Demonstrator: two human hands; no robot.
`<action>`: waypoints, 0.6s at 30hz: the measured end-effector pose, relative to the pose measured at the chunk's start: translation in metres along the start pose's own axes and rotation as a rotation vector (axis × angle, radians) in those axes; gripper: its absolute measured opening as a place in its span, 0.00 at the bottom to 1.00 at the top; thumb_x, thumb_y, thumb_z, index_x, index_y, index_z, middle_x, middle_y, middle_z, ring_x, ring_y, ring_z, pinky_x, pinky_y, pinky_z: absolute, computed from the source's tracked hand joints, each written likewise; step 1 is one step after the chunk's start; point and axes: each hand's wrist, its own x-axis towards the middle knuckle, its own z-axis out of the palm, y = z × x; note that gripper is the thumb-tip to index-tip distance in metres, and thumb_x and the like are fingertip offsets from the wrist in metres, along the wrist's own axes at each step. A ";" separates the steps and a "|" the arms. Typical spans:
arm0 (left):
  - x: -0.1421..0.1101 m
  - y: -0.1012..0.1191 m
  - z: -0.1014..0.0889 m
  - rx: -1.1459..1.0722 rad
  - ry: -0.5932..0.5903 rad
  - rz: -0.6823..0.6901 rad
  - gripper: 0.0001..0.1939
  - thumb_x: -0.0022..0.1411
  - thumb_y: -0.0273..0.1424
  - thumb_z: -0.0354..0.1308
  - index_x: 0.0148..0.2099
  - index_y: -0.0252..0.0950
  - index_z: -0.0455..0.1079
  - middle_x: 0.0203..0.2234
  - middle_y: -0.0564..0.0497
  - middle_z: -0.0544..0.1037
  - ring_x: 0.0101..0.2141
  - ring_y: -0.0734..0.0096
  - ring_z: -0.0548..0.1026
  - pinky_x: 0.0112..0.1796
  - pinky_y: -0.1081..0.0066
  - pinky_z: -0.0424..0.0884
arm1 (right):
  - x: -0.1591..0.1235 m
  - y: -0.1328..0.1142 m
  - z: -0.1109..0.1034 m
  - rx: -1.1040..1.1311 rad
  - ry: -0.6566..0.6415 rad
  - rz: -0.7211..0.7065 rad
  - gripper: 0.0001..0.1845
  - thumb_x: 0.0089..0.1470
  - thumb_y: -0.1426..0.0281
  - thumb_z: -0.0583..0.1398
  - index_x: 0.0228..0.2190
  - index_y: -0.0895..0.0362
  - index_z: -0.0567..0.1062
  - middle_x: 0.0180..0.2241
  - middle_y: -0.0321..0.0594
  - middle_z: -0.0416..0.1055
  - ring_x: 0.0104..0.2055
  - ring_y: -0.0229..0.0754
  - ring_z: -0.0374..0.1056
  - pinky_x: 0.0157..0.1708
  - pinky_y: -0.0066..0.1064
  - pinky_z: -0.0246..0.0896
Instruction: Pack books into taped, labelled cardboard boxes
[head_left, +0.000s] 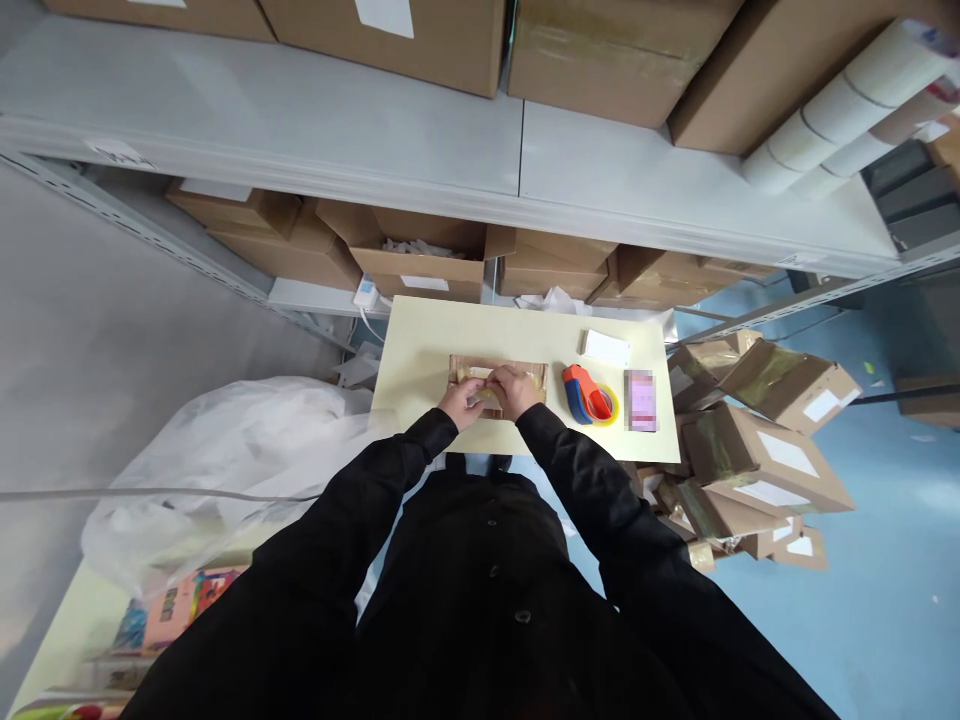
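Observation:
A small brown cardboard box point(536, 374), partly wrapped in shiny tape, lies on the pale tabletop. My left hand point(459, 402) is over its left part, with thumb and fingers pinched together. My right hand point(514, 390) is closed over the middle of the box, close to the left fingertips. Something small and pale or see-through shows between the fingers, too small to name. Right of the box sits an orange and blue tape dispenser point(581, 393) with a yellowish tape roll. The box's middle is partly hidden by my hands.
A white card or small box point(606, 348) and a blurred pink item point(642, 401) lie at the table's right. Metal shelving point(420, 160) with cartons stands ahead. Taped cartons point(780, 455) are piled on the right; white plastic sheeting point(247, 440) bulges on the left.

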 end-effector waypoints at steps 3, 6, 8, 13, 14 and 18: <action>0.000 0.000 0.005 -0.094 0.039 -0.016 0.21 0.48 0.23 0.56 0.47 0.32 0.67 0.46 0.39 0.74 0.49 0.59 0.73 0.51 0.58 0.68 | -0.005 -0.002 0.001 -0.052 0.048 0.002 0.10 0.59 0.70 0.53 0.34 0.56 0.74 0.42 0.44 0.70 0.45 0.44 0.66 0.45 0.36 0.60; 0.000 0.000 0.004 -0.202 0.062 0.009 0.30 0.47 0.24 0.57 0.55 0.33 0.61 0.51 0.36 0.71 0.51 0.57 0.71 0.52 0.54 0.65 | -0.010 0.003 0.002 -0.036 0.057 0.069 0.10 0.59 0.70 0.52 0.35 0.56 0.73 0.42 0.44 0.69 0.45 0.44 0.66 0.44 0.36 0.60; 0.001 0.001 -0.001 -0.240 0.085 0.037 0.37 0.48 0.23 0.57 0.61 0.35 0.52 0.53 0.35 0.69 0.52 0.58 0.71 0.52 0.53 0.64 | -0.012 0.009 -0.001 -0.036 0.036 0.113 0.09 0.58 0.71 0.52 0.34 0.57 0.73 0.41 0.44 0.70 0.45 0.44 0.65 0.44 0.36 0.59; -0.001 0.013 -0.020 0.209 0.124 0.151 0.30 0.53 0.25 0.53 0.60 0.35 0.58 0.54 0.39 0.69 0.52 0.59 0.70 0.52 0.58 0.63 | -0.005 0.022 -0.018 -0.196 -0.139 0.238 0.08 0.56 0.71 0.55 0.33 0.58 0.74 0.41 0.46 0.70 0.44 0.45 0.65 0.43 0.35 0.55; -0.002 0.017 -0.023 0.366 0.115 0.163 0.27 0.54 0.26 0.53 0.58 0.36 0.62 0.54 0.40 0.69 0.53 0.57 0.69 0.52 0.56 0.63 | -0.003 0.022 -0.019 -0.242 -0.163 0.260 0.09 0.56 0.70 0.54 0.33 0.57 0.74 0.42 0.45 0.70 0.44 0.46 0.65 0.42 0.36 0.55; -0.012 0.028 -0.028 0.826 0.091 0.124 0.17 0.59 0.32 0.51 0.51 0.40 0.70 0.54 0.45 0.70 0.53 0.49 0.66 0.50 0.47 0.58 | 0.000 0.017 -0.016 -0.363 -0.133 0.286 0.11 0.57 0.70 0.52 0.34 0.56 0.74 0.42 0.46 0.70 0.44 0.47 0.63 0.42 0.39 0.51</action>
